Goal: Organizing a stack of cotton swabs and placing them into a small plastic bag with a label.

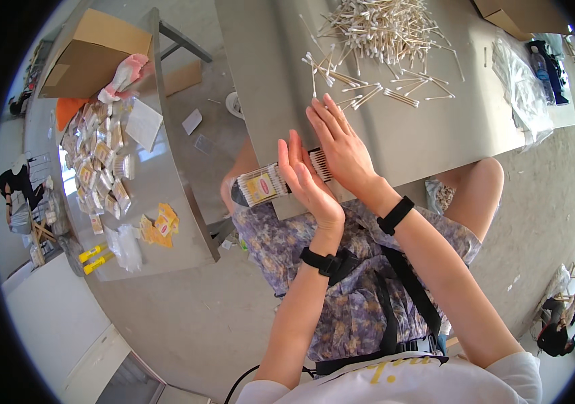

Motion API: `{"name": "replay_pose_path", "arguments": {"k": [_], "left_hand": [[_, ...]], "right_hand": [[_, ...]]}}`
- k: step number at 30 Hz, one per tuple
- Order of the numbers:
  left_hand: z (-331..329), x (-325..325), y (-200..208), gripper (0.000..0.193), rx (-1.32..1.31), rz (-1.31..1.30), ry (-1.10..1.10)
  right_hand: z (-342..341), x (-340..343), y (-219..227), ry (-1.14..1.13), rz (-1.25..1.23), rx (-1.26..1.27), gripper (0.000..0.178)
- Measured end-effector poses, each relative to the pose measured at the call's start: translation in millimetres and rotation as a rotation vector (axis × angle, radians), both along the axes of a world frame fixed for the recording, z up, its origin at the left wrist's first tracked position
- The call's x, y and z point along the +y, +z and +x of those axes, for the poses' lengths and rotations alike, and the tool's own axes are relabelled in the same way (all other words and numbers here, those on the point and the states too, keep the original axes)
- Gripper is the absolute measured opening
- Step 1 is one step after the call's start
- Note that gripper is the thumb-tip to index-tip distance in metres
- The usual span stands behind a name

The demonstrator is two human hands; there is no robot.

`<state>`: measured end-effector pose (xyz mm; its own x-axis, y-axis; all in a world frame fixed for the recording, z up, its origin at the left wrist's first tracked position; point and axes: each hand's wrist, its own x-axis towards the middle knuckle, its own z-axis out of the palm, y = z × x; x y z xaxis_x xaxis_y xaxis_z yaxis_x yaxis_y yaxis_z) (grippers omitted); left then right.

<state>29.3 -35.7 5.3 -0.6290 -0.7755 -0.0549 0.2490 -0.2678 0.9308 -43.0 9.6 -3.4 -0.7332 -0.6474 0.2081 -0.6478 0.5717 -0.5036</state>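
Both hands are held close together over the near left corner of the grey table (395,148), fingers stretched out. My left hand (311,188) is open with nothing visible in it. It covers part of a flat pack of cotton swabs (260,186) with a yellow label, whose dark-backed row of tips (321,165) shows between the hands. My right hand (346,151) is open too, its fingers pointing toward the loose cotton swabs (402,97). Whether either palm touches the pack, I cannot tell. Farther back lies a large heap of cotton swabs (381,30).
On a side table (166,259) at left are several filled packs (102,158), yellow cards (161,225), clear bags (124,248), yellow-handled tools (95,258) and a cardboard box (95,50). Clear plastic (520,84) and a bottle (540,64) lie at right. Other people sit farther off.
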Motion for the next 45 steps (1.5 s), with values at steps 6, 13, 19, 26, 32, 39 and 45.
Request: {"name": "replay_pose_path", "arguments": {"k": [6,13,19,26,32,39,45], "left_hand": [[-1,-2,5,0.063,-0.006,0.001,-0.024],[-5,-7,15,0.064,0.027,0.124,-0.065],[-5,-6,10,0.065,-0.066,0.082,-0.078],[-1,-17,4,0.064,0.004,0.051,0.022],[-3,-9,1,0.066,-0.005,0.125,0.004],[0,-34,19,0.05,-0.111,-0.126,0.09],[38,-136,7,0.033,-0.75,-0.651,0.147]], "right_hand": [[0,2,0,0.024,0.043,0.041,0.054],[0,-1,-4,0.002,0.04,0.07,0.051],[1,-4,-4,-0.013,0.074,0.117,0.052],[-1,0,-6,-0.019,0.141,0.213,0.052],[4,-7,-4,-0.003,0.044,0.108,0.051],[-4,-3,-6,0.021,0.095,0.151,0.051],[-1,-14,-5,0.037,0.106,0.193,0.052]]}}
